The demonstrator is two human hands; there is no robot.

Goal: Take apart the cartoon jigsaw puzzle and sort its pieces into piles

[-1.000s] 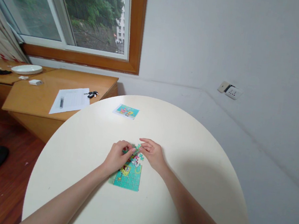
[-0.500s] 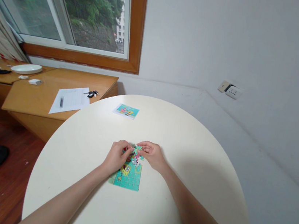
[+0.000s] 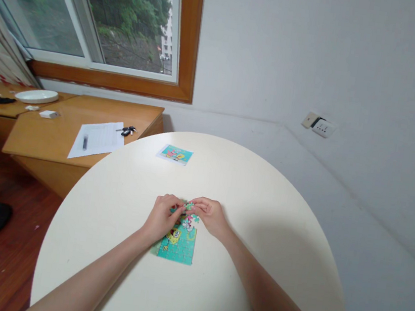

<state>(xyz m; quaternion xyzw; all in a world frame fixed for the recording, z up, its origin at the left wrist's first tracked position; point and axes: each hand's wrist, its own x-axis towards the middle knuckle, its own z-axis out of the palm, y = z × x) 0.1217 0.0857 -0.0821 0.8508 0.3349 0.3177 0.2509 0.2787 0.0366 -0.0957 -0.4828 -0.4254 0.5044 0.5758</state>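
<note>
A partly assembled jigsaw puzzle (image 3: 179, 246) lies on the round white table, mostly turquoise with a yellow cartoon figure on it. Over its far end, my left hand (image 3: 163, 215) and my right hand (image 3: 212, 214) meet from either side. Between their fingertips is a small cluster of green puzzle pieces (image 3: 189, 206), pinched by the thumb and fingers of both hands. The far left part of the puzzle is hidden behind my left hand. A loose-looking green piece edge shows just beside my right thumb.
A picture card (image 3: 175, 154) with the cartoon figures lies toward the back of the white table (image 3: 250, 181). On the wooden desk (image 3: 65, 101) at the left are a paper sheet (image 3: 99, 136), keys (image 3: 128, 131) and a white plate (image 3: 37, 96). A wall socket (image 3: 324, 127) is at the right.
The held cluster of puzzle pieces has tilted and now shows flatter between my fingertips. My right hand has shifted slightly; my left hand has stayed nearly still.
</note>
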